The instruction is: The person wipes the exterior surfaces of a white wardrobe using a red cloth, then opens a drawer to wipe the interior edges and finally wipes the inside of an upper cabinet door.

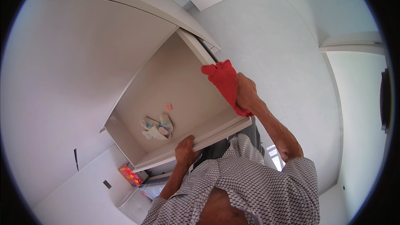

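Note:
An open drawer (pixel 168 68) with a pale interior juts out before me. My left hand (pixel 185 152) grips its front edge, with the fingers over the top. A red cloth (pixel 224 82) is bunched in my right hand (pixel 247 92), at the drawer's right side panel near the front corner. Part of the cloth hangs down to that corner, and it covers some of my fingers. Inside the drawer, towards the front left, lie some whitish, crumpled items (pixel 156 127) with blue marks; their kind is unclear. A small pinkish-orange piece (pixel 168 106) lies beside them.
A large pale cabinet panel (pixel 78 59) stands to the left of the drawer. A red box with a colourful pattern (pixel 130 175) sits below the drawer's left corner. Pale floor (pixel 281 53) stretches to the right, up to a doorway frame (pixel 336 100).

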{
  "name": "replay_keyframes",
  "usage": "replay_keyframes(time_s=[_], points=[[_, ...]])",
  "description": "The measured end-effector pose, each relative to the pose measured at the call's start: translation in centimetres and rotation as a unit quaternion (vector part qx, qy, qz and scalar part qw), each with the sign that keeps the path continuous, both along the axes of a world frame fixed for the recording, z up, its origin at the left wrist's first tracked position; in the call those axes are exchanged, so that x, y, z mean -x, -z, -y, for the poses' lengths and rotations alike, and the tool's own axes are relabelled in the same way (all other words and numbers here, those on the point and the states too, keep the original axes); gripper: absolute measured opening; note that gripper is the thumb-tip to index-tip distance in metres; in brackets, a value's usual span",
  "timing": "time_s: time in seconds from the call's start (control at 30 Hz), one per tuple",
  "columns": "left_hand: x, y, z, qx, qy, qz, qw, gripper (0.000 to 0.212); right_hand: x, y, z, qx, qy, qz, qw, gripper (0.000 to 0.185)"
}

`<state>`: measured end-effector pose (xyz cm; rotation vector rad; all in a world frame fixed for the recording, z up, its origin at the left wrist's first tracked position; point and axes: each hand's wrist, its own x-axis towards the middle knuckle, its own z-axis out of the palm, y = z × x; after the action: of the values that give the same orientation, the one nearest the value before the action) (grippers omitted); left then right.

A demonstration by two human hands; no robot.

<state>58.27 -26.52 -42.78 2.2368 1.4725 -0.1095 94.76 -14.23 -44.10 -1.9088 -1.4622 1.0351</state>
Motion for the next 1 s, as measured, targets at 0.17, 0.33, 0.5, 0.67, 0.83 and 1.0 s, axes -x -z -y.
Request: replay_keyframes(time_s=[0.17, 0.33, 0.5, 0.67, 0.83, 1.0], points=[[1.2, 0.0, 0.3, 0.011, 0.018, -0.003, 1.000, 0.065, 1.1, -1.4, 2.3, 0.029, -0.004, -0.014, 0.999, 0.022], [1.2, -0.3, 0.1, 0.002, 0.016, 0.004, 1.000, 0.065, 2.8, 0.8, -3.1, 0.035, -0.006, 0.068, 0.997, 0.022], [1.5, 0.2, 0.0, 0.005, 0.008, 0.011, 1.000, 0.064, 4.2, 0.7, -11.1, -0.018, 0.002, 0.076, 0.997, 0.025], [2.5, 1.7, 0.2, 0.009, 0.006, 0.015, 1.000, 0.064, 5.6, 0.8, -11.7, 0.027, -0.020, 0.102, 0.994, 0.029], [3.7, 3.3, 0.7, 0.028, 0.007, 0.000, 1.000, 0.057, 6.9, 1.8, -11.2, 0.055, -0.038, 0.109, 0.992, 0.033], [5.2, 5.1, 0.2, 0.013, 0.060, 0.029, 0.998, 0.040, 8.1, 4.0, -11.3, 0.047, -0.041, 0.116, 0.991, 0.033]])
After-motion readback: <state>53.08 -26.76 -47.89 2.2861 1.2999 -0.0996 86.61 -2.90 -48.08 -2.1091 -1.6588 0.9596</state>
